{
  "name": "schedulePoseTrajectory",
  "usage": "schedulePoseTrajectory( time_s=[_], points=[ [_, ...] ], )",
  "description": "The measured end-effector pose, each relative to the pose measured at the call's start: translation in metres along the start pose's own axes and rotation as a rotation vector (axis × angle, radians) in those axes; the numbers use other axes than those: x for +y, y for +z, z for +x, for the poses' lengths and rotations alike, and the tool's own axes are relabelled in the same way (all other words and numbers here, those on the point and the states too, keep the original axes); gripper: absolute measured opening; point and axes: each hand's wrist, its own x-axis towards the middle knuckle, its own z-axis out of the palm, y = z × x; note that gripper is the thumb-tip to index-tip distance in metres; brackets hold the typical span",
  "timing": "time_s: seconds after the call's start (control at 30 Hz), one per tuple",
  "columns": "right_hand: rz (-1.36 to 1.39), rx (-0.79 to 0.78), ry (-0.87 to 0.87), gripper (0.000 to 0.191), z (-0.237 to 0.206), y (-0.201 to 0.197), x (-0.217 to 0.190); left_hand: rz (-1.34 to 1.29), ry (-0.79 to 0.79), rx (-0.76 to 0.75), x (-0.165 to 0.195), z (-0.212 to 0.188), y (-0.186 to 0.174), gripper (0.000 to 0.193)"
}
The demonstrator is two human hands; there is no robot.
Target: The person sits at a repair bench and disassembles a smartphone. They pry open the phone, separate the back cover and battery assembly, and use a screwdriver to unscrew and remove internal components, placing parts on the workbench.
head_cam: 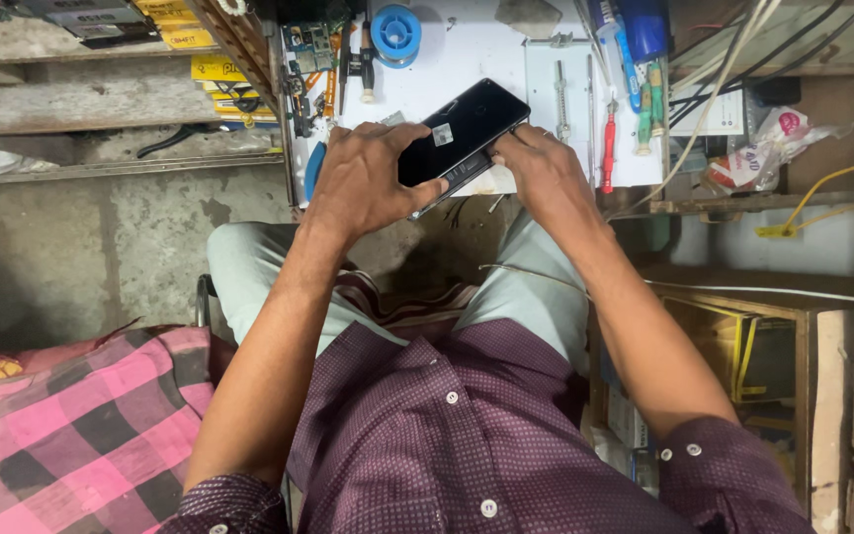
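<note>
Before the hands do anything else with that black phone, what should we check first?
1. Left hand grips the black phone: ok.
2. Right hand touches the phone's lower edge: ok.
3. Phone sits over the white worktop, not the floor: ok.
4. Whether the phone's back is coming apart: cannot tell, fingers hide the seam.
5. Red screwdriver lies close beside the right hand: ok.
6. Blue spool is away from the hands: ok.

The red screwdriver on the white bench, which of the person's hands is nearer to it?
The right hand. It grips the black phone's right end, just left of the red screwdriver. The left hand holds the phone's other end, farther away.
</note>
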Motion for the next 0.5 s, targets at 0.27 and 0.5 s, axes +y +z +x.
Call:
schedulePoseTrajectory(
  time_s=[0.27, 0.5],
  points=[
    [0.017, -0.036, 0.044, 0.018, 0.0031, -0.0013, -0.0003, -0.033, 0.019, 0.005, -0.0023, 0.0010, -0.0002, 0.064],
    [0.122, 0.031, 0.070, 0.016, -0.0039, 0.0033, 0.0058, -0.040, -0.001, -0.008, -0.0011, 0.0007, -0.0037, 0.066]
  ],
)
